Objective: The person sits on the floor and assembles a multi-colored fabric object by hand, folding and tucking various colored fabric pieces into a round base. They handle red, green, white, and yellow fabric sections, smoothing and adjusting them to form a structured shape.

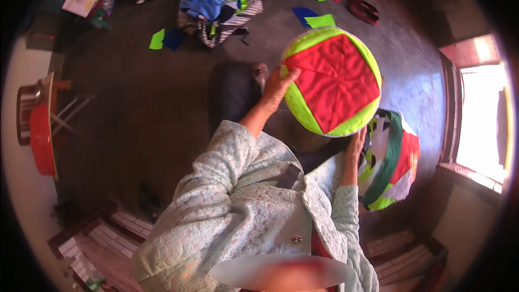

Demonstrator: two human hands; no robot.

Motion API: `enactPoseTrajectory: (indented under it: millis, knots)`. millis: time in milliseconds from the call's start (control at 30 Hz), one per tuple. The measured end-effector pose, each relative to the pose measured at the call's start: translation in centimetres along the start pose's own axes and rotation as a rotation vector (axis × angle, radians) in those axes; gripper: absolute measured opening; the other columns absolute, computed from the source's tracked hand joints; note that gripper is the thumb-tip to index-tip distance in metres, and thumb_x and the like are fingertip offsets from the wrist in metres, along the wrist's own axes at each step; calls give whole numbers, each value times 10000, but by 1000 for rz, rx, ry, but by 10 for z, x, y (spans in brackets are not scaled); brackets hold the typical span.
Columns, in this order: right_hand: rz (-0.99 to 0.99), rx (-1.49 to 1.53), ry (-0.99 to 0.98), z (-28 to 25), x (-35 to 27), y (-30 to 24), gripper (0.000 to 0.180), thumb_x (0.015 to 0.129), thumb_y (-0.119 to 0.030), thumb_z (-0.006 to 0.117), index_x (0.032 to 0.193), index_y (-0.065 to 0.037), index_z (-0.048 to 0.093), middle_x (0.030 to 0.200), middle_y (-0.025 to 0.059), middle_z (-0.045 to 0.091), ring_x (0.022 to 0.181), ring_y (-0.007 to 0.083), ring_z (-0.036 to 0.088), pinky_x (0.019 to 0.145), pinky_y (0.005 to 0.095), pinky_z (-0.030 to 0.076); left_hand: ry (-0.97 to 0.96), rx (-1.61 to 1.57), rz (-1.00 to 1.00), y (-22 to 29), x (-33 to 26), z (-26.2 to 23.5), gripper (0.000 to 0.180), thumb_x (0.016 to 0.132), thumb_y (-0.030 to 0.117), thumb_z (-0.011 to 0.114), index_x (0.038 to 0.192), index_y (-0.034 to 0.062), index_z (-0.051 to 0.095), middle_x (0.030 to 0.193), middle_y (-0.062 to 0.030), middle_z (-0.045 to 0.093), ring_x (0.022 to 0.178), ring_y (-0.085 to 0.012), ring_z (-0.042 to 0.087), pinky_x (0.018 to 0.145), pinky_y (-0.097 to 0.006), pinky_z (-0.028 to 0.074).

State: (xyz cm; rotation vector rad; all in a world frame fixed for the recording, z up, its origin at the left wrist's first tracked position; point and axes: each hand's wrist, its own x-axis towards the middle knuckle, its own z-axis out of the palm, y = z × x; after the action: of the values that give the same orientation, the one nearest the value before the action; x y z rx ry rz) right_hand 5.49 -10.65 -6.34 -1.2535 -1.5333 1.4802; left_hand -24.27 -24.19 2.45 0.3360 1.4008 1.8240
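Looking down from far away, I see the big dark floor [135, 92] first. Next is the round cushion [338, 81], red and lime, up in front of the person. A patchwork bundle [403, 157] sits near its lower right. The left hand [279, 84] is clamped on the cushion's left edge, thumb on top, so the cushion lies to its right. The right hand [356, 146] meets the lower right edge; its fingers hide, so I can't tell their grip. Neither hand is nearer; being round, it has no long way.
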Motion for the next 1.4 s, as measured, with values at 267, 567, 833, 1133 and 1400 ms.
enactPoseTrajectory:
  millis: [267,567,833,1133,1400]
  knots:
    - [-41,38,143,2,-5,-7,578,1015,-362,459,1467,-14,362,1494,128,378,1383,243,349,1137,351,256,19,-21,46,-11,-4,-4,530,884,365,702,1270,42,539,1138,-33,604,1029,-131,556,906,-291,430]
    - [-590,-427,136,38,-31,-121,625,870,-162,598,1446,-41,388,1508,161,355,1426,330,283,1163,421,211,48,63,3,-20,-7,-10,573,946,427,599,1358,49,475,1268,-48,537,1156,-154,478,1002,-320,359]
    - [-849,-1113,-355,79,-23,-123,678,895,-542,485,1469,-189,406,1539,98,345,1423,270,314,1170,499,135,7,31,38,-16,-11,-6,535,968,414,569,1321,21,484,1226,-67,531,1118,-167,480,977,-320,365]
    - [-736,-1101,-159,33,40,-115,636,962,-571,380,1491,-216,375,1575,64,285,1466,243,229,1171,494,106,13,49,60,-22,-8,-8,579,974,403,553,1388,20,418,1298,-93,483,1193,-191,440,1032,-326,319]
    - [-574,-732,-112,18,66,-93,611,996,-469,389,1509,-143,328,1581,118,246,1462,299,224,1160,436,200,376,889,639,-20,-12,-1,672,953,459,525,1432,20,355,1451,-197,367,1325,-368,367,1090,-427,304]
